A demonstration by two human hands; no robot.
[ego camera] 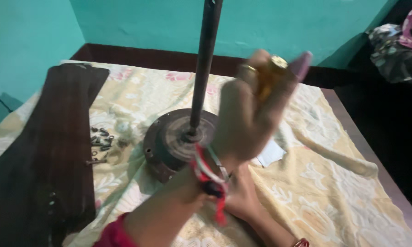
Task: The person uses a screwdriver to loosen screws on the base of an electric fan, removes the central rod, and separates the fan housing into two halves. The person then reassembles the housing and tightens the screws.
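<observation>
fan motor [176, 139], a round, dark, rust-toned housing, is seen lying on the patterned cloth [325, 192] near the middle of the bed, with a long dark rod [205, 64] rising upright from its hub and passing out of the top of the view. the left hand [254, 112] is raised in front of the motor, blurred, with its back turned to the camera; its fingers are curled around a small amber, gold-topped object [270, 75], though the exact grasp cannot be told through the blur. red and white threads [210, 176] are tied round that wrist. the right hand [242, 196] is mostly hidden beneath the left forearm, laid low on the cloth just beside the motor's near edge; whether it is clenched or released cannot be told. left of the motor, a scatter of small dark screws [100, 139] is seen on the cloth. further left, long dark brown fan blades [45, 155] are laid along the bed's edge. a white scrap of paper [271, 153] is seen to the right of the hands.
</observation>
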